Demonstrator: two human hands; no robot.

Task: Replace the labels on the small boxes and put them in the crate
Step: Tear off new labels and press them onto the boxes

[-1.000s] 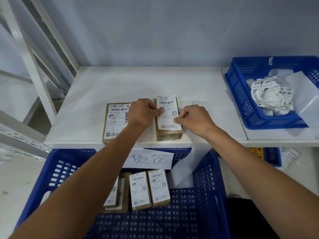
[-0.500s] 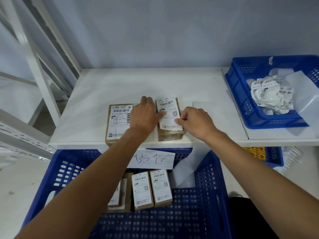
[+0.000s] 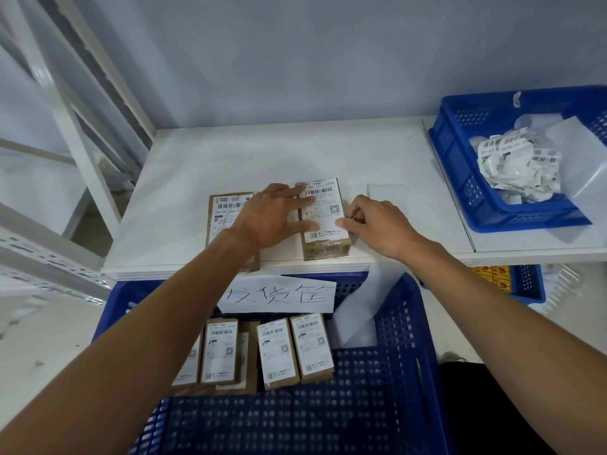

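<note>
Brown box (image 3: 325, 249) bearing white label (image 3: 323, 208) lies flat; others (image 3: 279, 353) inside blue crate (image 3: 404, 323).

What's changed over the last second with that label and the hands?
The left hand let go of its pinch on the label and now presses it flat onto the box with straight fingers; the label, lifted before, lies down. Unchanged: the right hand pinches the label's right edge; the second box and the crate stayed put.

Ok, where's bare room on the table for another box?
Table is bare behind left box and right box to the wall, and left of the left box. Crowded at front: boxes, left hand, right hand pinching label.
</note>
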